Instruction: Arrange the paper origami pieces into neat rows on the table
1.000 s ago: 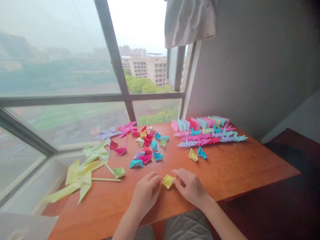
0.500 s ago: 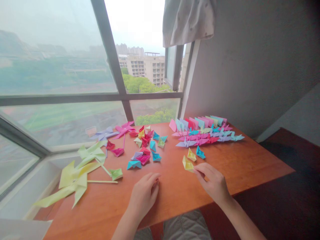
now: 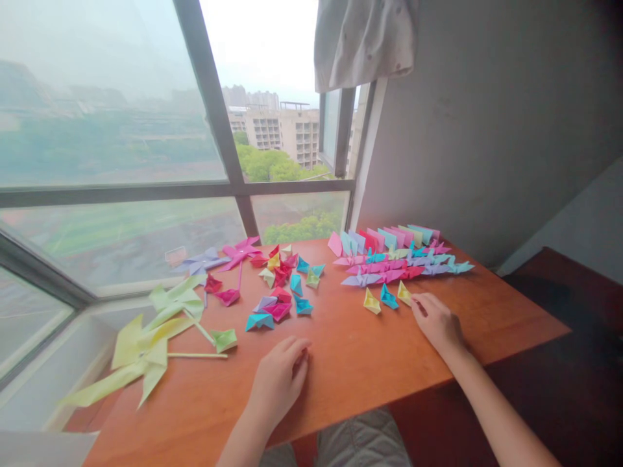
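My right hand point(image 3: 438, 322) pinches the edge of a yellow paper boat point(image 3: 404, 294) at the right end of a short row. Left of it in that row are a blue boat point(image 3: 389, 297) and another yellow boat point(image 3: 372, 301). My left hand point(image 3: 281, 371) rests on the wooden table point(image 3: 350, 370), its fingers curled together, and whether anything is inside them is hidden. Nearest to it are the loose paper boats, among them a magenta one point(image 3: 279, 310), a blue one point(image 3: 259, 321) and a green one point(image 3: 224, 340).
Rows of folded paper cranes point(image 3: 361, 279) and upright folded papers point(image 3: 376, 240) stand at the back right. Paper pinwheels, one yellow point(image 3: 143, 353), one green point(image 3: 178, 300) and one magenta point(image 3: 241, 251), lie at the left by the window point(image 3: 238, 189). A grey wall rises behind.
My right hand has moved right and slightly away from me, carrying the yellow boat from the row's left side to its right end. My left hand has stayed put.
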The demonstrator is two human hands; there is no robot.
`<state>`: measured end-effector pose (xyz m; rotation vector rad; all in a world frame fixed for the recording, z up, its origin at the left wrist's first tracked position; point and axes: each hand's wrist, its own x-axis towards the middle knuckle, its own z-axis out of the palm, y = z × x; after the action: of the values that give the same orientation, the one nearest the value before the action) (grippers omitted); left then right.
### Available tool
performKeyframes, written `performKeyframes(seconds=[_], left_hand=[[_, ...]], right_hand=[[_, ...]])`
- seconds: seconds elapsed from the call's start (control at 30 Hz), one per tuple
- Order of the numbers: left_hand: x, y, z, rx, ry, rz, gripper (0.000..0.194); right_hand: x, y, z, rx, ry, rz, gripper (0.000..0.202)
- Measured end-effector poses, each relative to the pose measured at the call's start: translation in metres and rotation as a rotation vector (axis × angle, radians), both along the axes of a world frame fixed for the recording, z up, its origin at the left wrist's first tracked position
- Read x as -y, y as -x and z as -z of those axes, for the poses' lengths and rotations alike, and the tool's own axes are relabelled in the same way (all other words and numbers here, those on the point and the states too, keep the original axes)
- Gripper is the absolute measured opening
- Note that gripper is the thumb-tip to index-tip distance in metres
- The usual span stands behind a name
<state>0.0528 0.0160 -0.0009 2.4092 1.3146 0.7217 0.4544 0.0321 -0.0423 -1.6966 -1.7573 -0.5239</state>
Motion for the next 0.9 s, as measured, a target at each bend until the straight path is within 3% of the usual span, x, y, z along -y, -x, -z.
performKeyframes(seconds=[0.5,0.9], left_hand=[[0.0000,-0.0043,-0.0083,0.001,-0.036,-0.011,0.023],[-0.0015,-0.0030,-0.0034,-0.005,-0.030,-0.008,0.023]], right_hand=[[0.0010,0.0004,0.0015,0.010,0.025,0.061,0.026],[0.0000,-0.0007,0.0030,0.013,0.063,0.062,0.025]])
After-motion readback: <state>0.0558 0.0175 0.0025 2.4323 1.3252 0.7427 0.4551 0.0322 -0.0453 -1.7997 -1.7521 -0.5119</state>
